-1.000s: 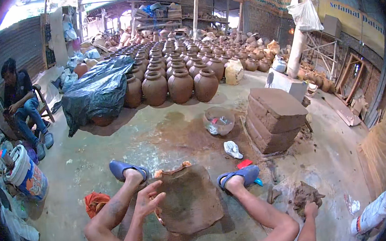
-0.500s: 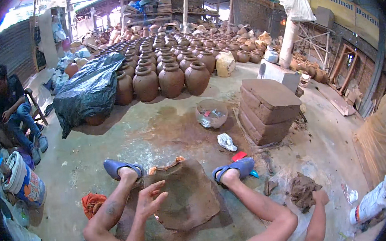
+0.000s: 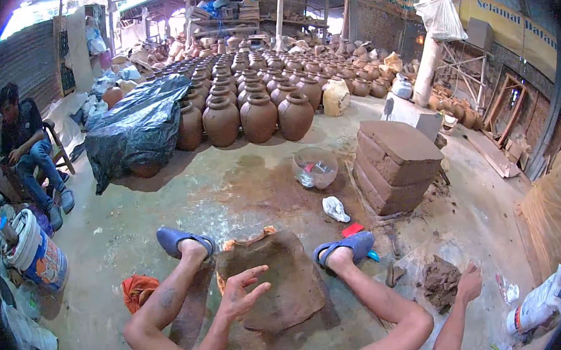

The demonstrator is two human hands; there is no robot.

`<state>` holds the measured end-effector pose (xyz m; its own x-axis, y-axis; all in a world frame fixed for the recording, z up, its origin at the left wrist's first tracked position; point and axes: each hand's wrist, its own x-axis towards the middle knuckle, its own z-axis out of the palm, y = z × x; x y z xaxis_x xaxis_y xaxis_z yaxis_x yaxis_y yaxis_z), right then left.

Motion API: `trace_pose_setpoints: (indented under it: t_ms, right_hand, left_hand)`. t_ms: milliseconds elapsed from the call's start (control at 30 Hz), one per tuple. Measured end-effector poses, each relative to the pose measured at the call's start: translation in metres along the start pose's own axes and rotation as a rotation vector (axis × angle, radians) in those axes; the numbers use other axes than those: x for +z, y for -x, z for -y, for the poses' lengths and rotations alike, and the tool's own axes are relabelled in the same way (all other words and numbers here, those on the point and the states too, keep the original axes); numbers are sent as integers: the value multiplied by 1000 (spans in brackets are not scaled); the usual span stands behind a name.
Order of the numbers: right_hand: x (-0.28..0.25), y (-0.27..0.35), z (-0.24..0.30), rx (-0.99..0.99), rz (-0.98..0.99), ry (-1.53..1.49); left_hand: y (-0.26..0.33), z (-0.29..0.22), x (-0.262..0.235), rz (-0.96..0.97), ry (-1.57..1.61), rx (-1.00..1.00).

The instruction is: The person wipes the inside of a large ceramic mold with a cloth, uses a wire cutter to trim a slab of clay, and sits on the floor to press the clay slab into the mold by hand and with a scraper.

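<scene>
Brown slab [image 3: 280, 282], showing orange along its ragged far edge: lying between the legs and serving here as landmark. Left hand [image 3: 243, 294]: reaching over the slab's near left part, fingers spreading, gripping nothing; whether it is touching the slab, cannot tell. Clay lump [image 3: 441, 282], dark, rough: resting to the right of the slab, past the right leg [image 3: 389, 307]. Right hand [image 3: 469, 284]: lying at the lump's outer edge; whether it is grasping clay or only resting beside it, cannot tell. Clay block [image 3: 396, 165], layered: standing beyond the slab, to its right. Step, as judged: working at the lump for clay seems to be going on. Next move, as judged: calling for a firm right-hand grip on the lump, the left hand keeping clear of the slab's ragged edge.
</scene>
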<state>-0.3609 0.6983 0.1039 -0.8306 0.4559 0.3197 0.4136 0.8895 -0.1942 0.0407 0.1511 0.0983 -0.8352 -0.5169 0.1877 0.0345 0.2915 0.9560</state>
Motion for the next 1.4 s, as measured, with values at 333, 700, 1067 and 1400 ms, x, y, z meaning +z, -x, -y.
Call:
trace_pose_setpoints:
  t_ms: [333, 700, 1067, 1400]
  right_hand:
    - [-85, 154, 106, -473, 80, -678]
    - [-147, 398, 213, -1150, 895, -1323]
    - [-135, 404, 269, -1049, 806, -1318]
    - [-137, 421, 268, -1040, 822, -1263]
  left_hand:
    - [-24, -11, 93, -82, 444, -24]
    - [-23, -53, 106, -3, 1358, -234]
    - [-21, -35, 91, 65, 407, 460]
    - [-29, -47, 66, 83, 289, 449]
